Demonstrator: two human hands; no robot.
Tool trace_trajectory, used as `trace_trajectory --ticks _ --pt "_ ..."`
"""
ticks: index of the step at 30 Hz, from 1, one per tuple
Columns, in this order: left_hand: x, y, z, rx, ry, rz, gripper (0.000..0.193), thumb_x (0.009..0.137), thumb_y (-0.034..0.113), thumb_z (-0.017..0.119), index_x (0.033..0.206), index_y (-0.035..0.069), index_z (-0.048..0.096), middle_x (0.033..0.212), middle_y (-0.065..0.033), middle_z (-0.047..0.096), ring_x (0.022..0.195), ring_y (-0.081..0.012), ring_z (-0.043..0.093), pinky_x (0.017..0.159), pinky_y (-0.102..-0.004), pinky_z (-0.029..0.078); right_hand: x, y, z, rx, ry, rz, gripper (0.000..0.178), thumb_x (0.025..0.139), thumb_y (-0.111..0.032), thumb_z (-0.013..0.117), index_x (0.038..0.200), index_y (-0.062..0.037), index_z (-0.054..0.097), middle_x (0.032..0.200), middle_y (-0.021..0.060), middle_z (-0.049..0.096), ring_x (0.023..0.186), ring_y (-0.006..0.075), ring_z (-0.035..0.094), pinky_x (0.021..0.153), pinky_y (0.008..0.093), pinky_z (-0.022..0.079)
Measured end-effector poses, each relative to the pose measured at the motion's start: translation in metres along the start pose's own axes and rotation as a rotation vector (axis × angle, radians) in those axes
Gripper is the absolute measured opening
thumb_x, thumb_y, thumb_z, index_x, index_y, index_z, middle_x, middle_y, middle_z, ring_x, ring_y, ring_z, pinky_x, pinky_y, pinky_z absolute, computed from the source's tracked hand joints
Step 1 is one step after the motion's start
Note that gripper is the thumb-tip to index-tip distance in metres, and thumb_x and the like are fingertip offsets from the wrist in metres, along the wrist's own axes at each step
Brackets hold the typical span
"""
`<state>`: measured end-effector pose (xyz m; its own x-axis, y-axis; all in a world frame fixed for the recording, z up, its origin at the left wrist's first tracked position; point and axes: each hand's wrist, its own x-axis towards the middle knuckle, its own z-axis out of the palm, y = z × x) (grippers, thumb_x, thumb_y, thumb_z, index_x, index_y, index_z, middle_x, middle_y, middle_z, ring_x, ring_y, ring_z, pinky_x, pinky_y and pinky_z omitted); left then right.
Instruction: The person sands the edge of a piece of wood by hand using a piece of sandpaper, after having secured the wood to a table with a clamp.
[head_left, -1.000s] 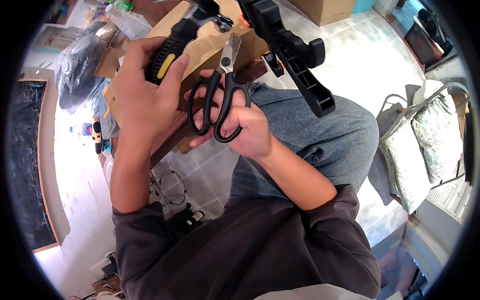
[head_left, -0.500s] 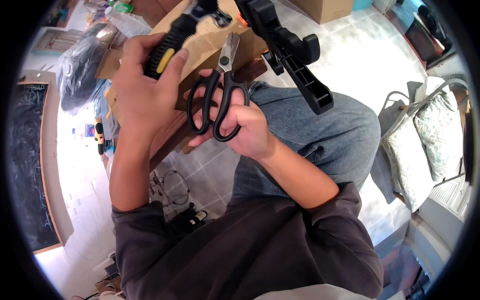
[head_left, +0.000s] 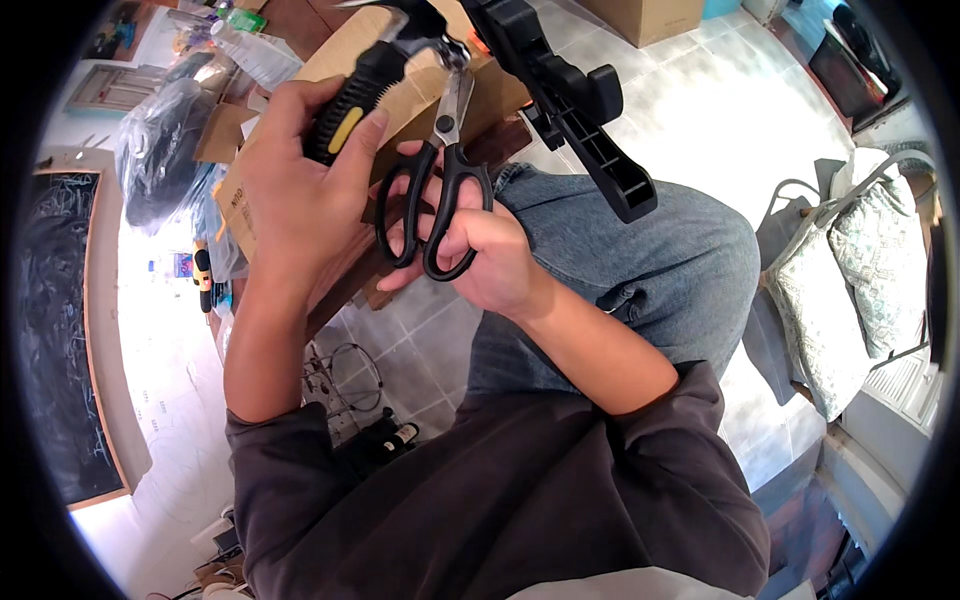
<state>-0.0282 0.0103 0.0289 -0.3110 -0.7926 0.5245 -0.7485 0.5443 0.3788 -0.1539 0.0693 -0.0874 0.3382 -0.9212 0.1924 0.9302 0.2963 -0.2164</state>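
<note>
My left hand (head_left: 305, 195) is closed around the black ribbed grip, with a yellow patch, of a claw hammer (head_left: 368, 88). The hammer's metal head is at the top edge of the view, its striking end close to the blade tips of the scissors. These scissors (head_left: 446, 124) have black loop handles and short metal blades that point up and away from me. My right hand (head_left: 492, 258) holds them, fingers wrapped through and around the loops. The blades look nearly closed. Both hands are above a cardboard box (head_left: 420, 105), part of which they hide.
A black plastic bracket-like piece (head_left: 575, 115) juts in from the top, right of the scissors. My jeans-clad knee (head_left: 650, 240) is below it. Another cardboard box (head_left: 645, 15) stands on the tiled floor. Cushions (head_left: 830, 300) lie at right; a yellow-and-black tool (head_left: 202, 275) sits at left.
The hammer has shifted down and slightly right with my left hand, showing more of its head and bringing the striking end near the scissor tips. My right hand and the scissors have barely moved.
</note>
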Motion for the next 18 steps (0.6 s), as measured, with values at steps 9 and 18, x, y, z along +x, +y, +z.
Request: trace_trajectory --ticks 9,18 --pt "-0.008 -0.010 -0.002 -0.094 0.017 -0.042 0.031 0.089 0.005 0.080 0.112 -0.005 0.062 0.105 -0.0114 0.072 0.095 -0.0132 0.067 0.086 -0.0267 0.053 -0.002 -0.009 0.014 -0.233 0.086 0.030 0.091 0.076 0.005 0.047 0.160 -0.0145 0.017 0.137 0.0150 0.049 0.106 0.0291 0.063 0.079 0.0540 0.064" --pt "-0.015 -0.013 -0.006 -0.079 0.036 -0.111 0.032 0.087 0.006 0.081 0.111 -0.005 0.063 0.103 -0.0118 0.072 0.095 -0.0130 0.067 0.086 -0.0262 0.053 -0.016 -0.006 0.022 -0.077 0.085 0.068 0.093 0.082 0.011 0.045 0.163 -0.0181 0.008 0.146 0.0148 0.043 0.124 0.0463 0.061 0.097 0.0576 0.057"
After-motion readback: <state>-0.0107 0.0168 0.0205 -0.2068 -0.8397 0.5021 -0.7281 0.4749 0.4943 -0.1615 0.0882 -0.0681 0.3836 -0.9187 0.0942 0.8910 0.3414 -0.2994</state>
